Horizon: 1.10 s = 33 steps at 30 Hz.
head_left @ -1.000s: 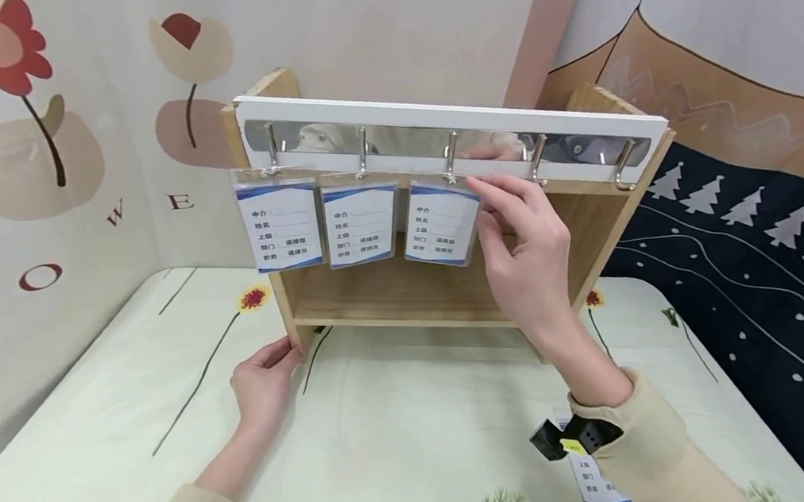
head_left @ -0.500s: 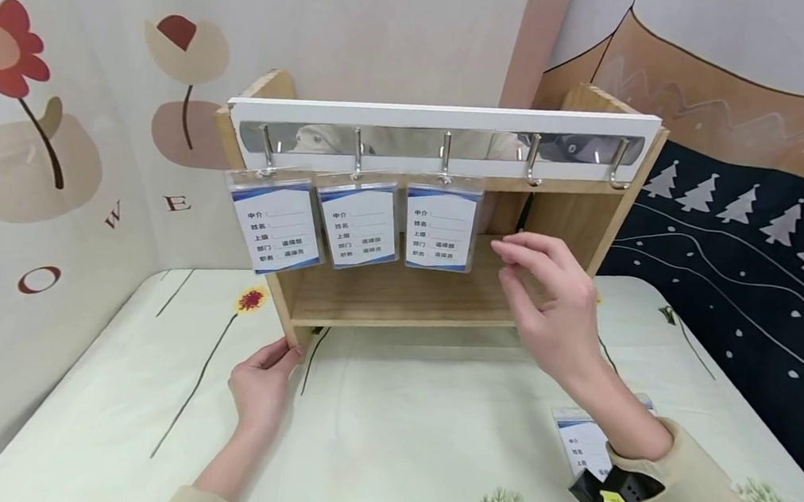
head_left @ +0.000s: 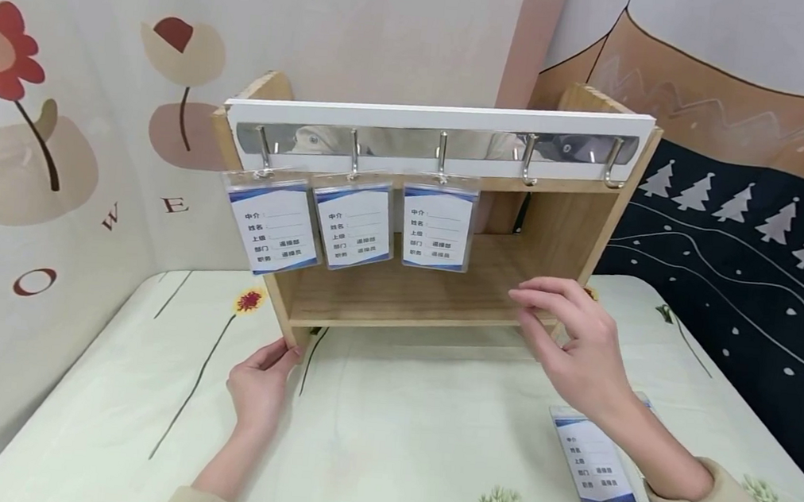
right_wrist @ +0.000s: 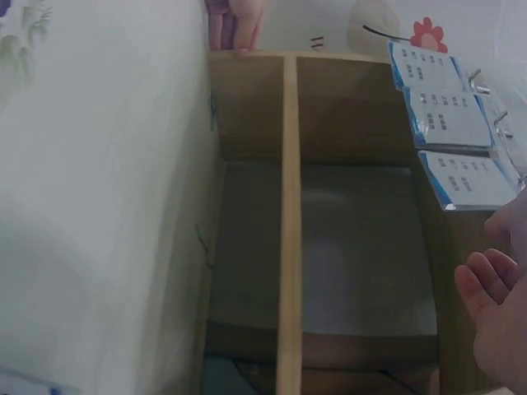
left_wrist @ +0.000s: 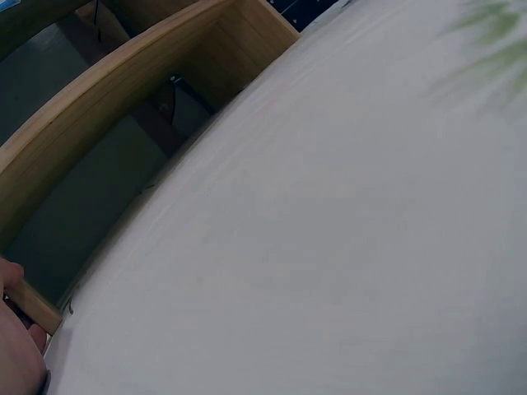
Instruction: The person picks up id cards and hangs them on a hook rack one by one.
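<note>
A loose badge point(head_left: 593, 461) lay on the floral cloth point(head_left: 386, 433) near the right grip point(head_left: 590, 355), looking light, bendy and slippery, best pinched by an edge. That grip hung empty, fingers bent, thumb slightly apart; the left grip point(head_left: 262, 386) pinched the wooden rack point(head_left: 398, 300) at its lower corner

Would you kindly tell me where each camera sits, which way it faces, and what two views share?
Head: worn on the head, facing forward and down at the wooden shelf, its three hanging name badges and the floral cloth; left hand and right hand both show.
Left wrist: faces along the shelf's lower front and the cloth; part of the left hand shows lower left, its grip at the shelf's edge.
Right wrist: faces into the shelf, turned sideways; part of the right hand shows at right, the left at top.
Shared: head and right wrist both show the three badges.
</note>
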Each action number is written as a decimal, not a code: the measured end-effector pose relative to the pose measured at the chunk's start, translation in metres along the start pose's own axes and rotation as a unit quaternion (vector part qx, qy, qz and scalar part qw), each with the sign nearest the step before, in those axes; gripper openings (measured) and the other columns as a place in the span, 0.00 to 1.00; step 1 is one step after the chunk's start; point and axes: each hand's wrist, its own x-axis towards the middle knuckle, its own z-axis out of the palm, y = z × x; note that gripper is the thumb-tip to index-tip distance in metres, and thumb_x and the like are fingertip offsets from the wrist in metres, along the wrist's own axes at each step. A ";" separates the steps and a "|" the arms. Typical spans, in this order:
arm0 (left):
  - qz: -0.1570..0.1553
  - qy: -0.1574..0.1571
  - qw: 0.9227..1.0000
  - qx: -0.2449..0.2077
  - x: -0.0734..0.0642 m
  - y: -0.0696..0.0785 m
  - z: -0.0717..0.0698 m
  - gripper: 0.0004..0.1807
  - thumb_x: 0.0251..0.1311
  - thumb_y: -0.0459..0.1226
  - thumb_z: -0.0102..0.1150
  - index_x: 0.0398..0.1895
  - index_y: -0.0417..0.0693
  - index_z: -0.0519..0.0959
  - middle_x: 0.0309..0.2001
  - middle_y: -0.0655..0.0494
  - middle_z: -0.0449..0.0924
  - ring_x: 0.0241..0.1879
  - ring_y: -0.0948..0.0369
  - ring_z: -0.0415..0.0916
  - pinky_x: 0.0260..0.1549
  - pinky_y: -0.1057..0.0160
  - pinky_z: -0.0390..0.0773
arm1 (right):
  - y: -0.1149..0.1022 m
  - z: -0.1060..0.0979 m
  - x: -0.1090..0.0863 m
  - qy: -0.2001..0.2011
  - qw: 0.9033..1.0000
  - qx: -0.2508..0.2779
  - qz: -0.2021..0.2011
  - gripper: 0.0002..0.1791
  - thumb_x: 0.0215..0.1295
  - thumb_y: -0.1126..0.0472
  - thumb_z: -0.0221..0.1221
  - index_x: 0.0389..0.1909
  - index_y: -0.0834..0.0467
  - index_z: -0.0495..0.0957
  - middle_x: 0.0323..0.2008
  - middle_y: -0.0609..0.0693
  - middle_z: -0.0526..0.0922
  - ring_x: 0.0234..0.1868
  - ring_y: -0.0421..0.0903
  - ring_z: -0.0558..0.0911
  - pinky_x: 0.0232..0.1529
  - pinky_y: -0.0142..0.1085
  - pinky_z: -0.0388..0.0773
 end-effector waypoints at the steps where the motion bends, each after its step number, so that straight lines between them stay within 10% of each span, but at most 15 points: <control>1: 0.000 0.001 1.000 0.000 0.000 0.000 0.000 0.17 0.64 0.33 0.67 0.54 0.34 0.84 0.50 0.38 0.85 0.33 0.82 0.79 0.35 0.80 0.79 | 0.002 -0.001 -0.003 -0.002 1.000 -0.001 0.004 0.18 0.55 0.81 0.67 0.45 0.63 0.87 0.48 0.51 0.85 0.47 0.44 0.81 0.42 0.24 0.73; 33: 0.002 0.001 1.000 0.003 -0.001 -0.001 -0.002 0.18 0.64 0.35 0.68 0.54 0.35 0.85 0.50 0.38 0.85 0.32 0.82 0.79 0.35 0.80 0.78 | 0.037 -0.032 -0.070 -0.085 0.983 -0.047 0.153 0.13 0.63 0.76 0.65 0.42 0.56 0.88 0.46 0.48 0.85 0.49 0.26 0.77 0.48 0.16 0.73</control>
